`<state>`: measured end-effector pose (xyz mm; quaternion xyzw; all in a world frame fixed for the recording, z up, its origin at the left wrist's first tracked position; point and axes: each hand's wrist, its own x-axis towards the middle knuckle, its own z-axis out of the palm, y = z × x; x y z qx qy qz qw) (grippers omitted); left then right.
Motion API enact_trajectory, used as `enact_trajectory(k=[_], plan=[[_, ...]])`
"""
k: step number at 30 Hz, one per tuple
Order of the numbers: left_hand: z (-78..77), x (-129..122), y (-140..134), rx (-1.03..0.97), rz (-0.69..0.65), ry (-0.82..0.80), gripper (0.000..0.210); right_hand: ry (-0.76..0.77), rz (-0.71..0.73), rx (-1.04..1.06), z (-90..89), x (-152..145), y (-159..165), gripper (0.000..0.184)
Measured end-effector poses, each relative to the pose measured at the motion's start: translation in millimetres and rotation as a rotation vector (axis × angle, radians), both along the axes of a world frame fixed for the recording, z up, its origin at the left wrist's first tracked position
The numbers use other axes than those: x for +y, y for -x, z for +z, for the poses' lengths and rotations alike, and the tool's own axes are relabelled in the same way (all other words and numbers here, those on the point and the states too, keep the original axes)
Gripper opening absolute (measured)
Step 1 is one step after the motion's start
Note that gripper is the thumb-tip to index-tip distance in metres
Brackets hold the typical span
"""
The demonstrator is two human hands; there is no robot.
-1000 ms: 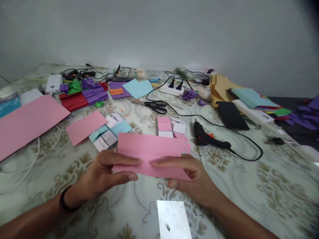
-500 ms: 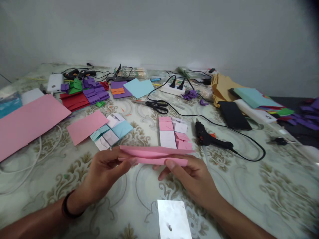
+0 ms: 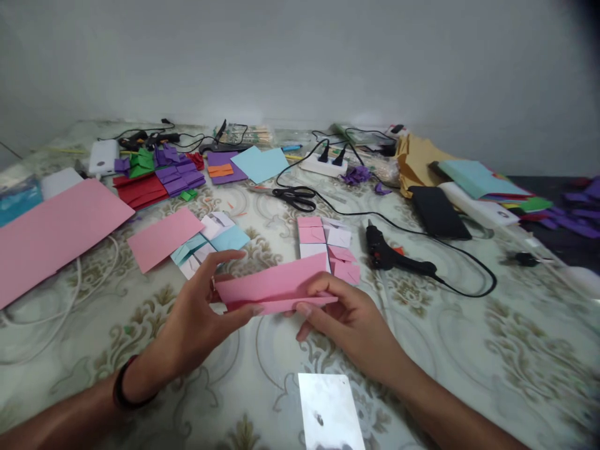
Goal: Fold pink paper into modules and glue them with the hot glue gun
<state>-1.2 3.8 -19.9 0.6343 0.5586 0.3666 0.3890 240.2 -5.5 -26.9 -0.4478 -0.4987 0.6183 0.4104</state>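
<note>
A folded sheet of pink paper [image 3: 274,281] is held just above the table, its upper flap raised and its lower flap nearer me. My left hand [image 3: 199,319] holds its left end, the thumb along the lower fold and the index finger lifted away from the paper. My right hand [image 3: 349,319] pinches the right end between thumb and fingers. Just beyond the paper lies a block of folded pink and white pieces [image 3: 312,232]. To its left, a similar light blue and white block [image 3: 232,240] touches a flat pink sheet [image 3: 165,239].
A black glue gun [image 3: 396,259] lies to the right, its cord curving to a power strip [image 3: 324,164]. Scissors [image 3: 295,198] rest mid-table. A large pink sheet [image 3: 56,231] is at the left, a white card [image 3: 330,409] in front, a black phone [image 3: 440,214] at the right.
The pink paper has tilted, its upper flap rising to show more of its face. My left index finger has lifted off the paper, and my right fingers have come over its edge.
</note>
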Motion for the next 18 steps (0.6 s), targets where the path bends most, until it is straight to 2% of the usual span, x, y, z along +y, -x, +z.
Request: enact_trajectory(k=[5,9,11,15,18], plan=[[11.8,-1.9,-8.0,0.203,-0.138,0.037,0.023,-0.138,-0.151,0.141,2.0,0.7,7.6,0.035],[38.6,-0.6,-15.2,0.319,-0.213,0.025,0.025,-0.192,-0.169,0.125,19.3,5.5,6.4,0.044],[60.9,5.1,-19.0,0.351,-0.269,-0.030,0.033,-0.261,-0.159,0.061,39.2,12.4,3.6,0.049],[112.0,26.9,-30.9,0.308,-0.309,-0.166,0.029,-0.491,-0.224,0.027,93.5,35.3,0.8,0.060],[142.8,43.6,-42.4,0.306,-0.266,-0.272,0.035,-0.628,-0.250,0.087,128.8,52.3,2.3,0.049]])
